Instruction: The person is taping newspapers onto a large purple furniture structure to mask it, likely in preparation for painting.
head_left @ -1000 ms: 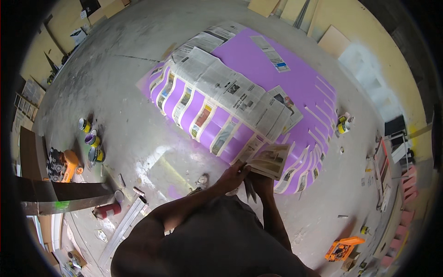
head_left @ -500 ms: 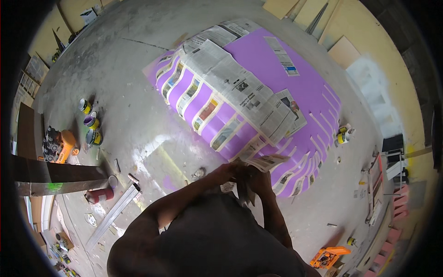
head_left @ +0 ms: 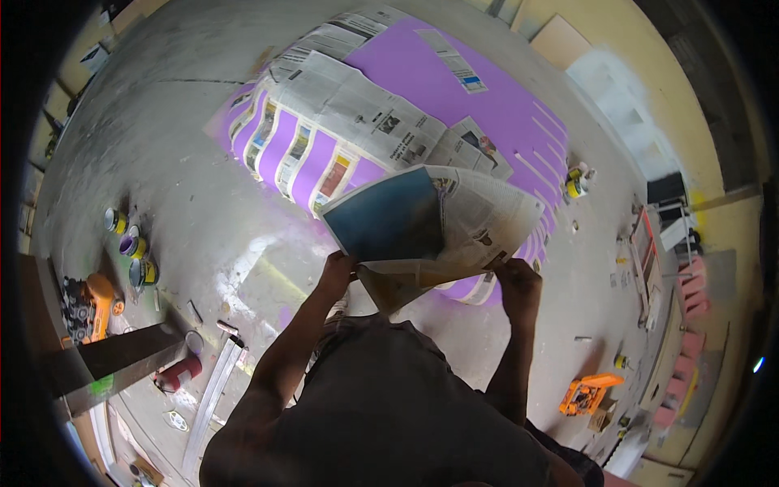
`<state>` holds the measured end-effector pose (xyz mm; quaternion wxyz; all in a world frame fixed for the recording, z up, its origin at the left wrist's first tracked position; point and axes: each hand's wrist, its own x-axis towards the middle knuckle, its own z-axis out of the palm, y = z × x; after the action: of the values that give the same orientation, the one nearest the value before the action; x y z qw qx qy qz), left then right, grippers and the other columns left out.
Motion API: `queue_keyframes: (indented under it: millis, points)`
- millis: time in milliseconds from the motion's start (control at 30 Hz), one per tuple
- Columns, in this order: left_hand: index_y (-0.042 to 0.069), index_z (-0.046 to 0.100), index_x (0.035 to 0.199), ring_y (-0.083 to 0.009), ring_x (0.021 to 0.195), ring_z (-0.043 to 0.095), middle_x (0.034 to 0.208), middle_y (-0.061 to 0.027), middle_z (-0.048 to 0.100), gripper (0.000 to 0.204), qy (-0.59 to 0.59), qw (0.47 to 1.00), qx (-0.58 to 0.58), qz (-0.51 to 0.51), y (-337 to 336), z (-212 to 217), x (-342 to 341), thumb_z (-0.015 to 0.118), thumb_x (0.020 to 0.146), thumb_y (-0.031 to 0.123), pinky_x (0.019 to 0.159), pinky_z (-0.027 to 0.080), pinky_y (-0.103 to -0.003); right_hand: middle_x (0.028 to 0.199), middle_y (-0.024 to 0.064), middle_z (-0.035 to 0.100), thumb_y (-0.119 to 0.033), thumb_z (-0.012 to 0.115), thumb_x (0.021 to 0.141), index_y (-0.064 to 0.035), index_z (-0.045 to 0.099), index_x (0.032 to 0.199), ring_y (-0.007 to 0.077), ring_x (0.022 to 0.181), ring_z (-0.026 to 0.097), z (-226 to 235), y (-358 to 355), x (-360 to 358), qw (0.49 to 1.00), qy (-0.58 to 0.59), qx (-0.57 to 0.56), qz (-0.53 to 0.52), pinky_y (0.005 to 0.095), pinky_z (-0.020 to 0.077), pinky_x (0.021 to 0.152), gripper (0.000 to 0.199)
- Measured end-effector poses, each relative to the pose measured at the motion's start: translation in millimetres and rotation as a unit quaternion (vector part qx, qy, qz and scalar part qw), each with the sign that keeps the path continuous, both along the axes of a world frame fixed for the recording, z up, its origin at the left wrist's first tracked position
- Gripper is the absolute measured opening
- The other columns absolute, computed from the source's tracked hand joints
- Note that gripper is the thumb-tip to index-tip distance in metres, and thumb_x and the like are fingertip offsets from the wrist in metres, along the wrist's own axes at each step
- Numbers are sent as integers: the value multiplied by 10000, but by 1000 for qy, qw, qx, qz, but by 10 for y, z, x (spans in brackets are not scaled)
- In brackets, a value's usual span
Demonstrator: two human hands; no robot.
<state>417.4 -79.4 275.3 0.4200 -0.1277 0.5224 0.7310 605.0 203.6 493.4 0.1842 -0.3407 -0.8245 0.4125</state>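
A newspaper sheet [head_left: 487, 207] is spread out between my two hands, with a large dark blue picture on its left half. My left hand [head_left: 336, 272] is closed on its lower left edge, and my right hand [head_left: 521, 284] grips its lower right edge. Beyond the sheet stands a big rounded purple piece [head_left: 422, 77], partly covered with flat newspaper pages [head_left: 349, 97]. Pale tape borders narrow paper strips [head_left: 294, 154] down its near left side. The raised sheet hides much of the purple piece's near end.
Several paint cans [head_left: 142, 272] stand on the concrete floor at left, near an orange machine [head_left: 99, 304] and a dark beam [head_left: 122, 357]. A long metal bar [head_left: 213, 398] and a red container [head_left: 177, 373] lie closer. At right are an orange crate [head_left: 588, 395] and more cans [head_left: 576, 183].
My hands have moved apart, and the newspaper, folded and bunched before, is now opened wide between them. The view has shifted, so the purple piece appears farther up and left.
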Motion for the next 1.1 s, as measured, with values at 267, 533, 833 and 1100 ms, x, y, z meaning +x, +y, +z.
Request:
queue_keyframes:
  millis: [267,533,833,1100]
  points:
    - [-24,628,1226,-162,998,644,1074,-81,696,281,74,990,102,-57,206,146,-218,543,974,67,872,534,-352,994,77,742,-83,707,977,74,709,1042,104,894,659,121,67,278,967,131,-214,-54,269,531,833,170]
    - [-56,602,1253,-145,963,611,1044,-80,685,303,314,922,-5,-227,463,433,-153,589,989,92,874,492,-315,1172,316,692,-594,841,768,64,508,1439,352,1128,687,-990,-254,-36,961,-254,-67,-85,404,527,954,997]
    - [-50,553,1378,-181,1137,609,1236,-153,682,420,276,927,-2,-255,395,807,-79,561,963,13,1012,467,-333,890,148,654,-624,717,888,80,661,1197,234,822,626,-1454,-77,314,941,-191,-212,-180,381,505,733,771]
    - [-23,594,1276,-169,1142,606,1152,-115,687,385,315,913,13,-258,1035,794,-321,549,901,-100,1009,470,-330,944,79,651,-515,668,965,50,623,1220,198,763,582,-1996,551,217,812,-69,-566,-127,357,490,659,621]
